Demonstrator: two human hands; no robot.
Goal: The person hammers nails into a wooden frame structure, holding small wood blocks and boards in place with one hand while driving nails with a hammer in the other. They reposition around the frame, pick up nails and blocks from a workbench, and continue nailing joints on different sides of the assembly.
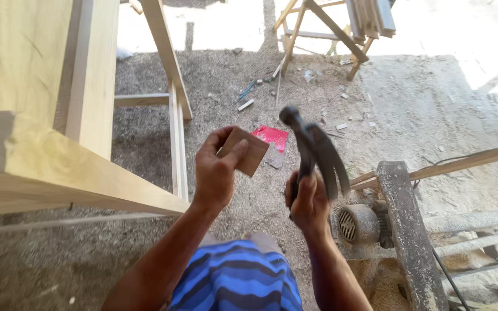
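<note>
My left hand pinches a small flat brown wooden piece between thumb and fingers, held up in front of me. Just to its right, my right hand grips the handle of a black claw hammer, head up and claw curving down to the right. The hammer and the wooden piece are close together but apart. Below both hands are my blue striped shorts.
A pale wooden frame fills the left, its beam end near my left wrist. A machine with a motor and a rough plank stands at right. A red flat packet lies on the sawdust ground. A wooden trestle stands behind.
</note>
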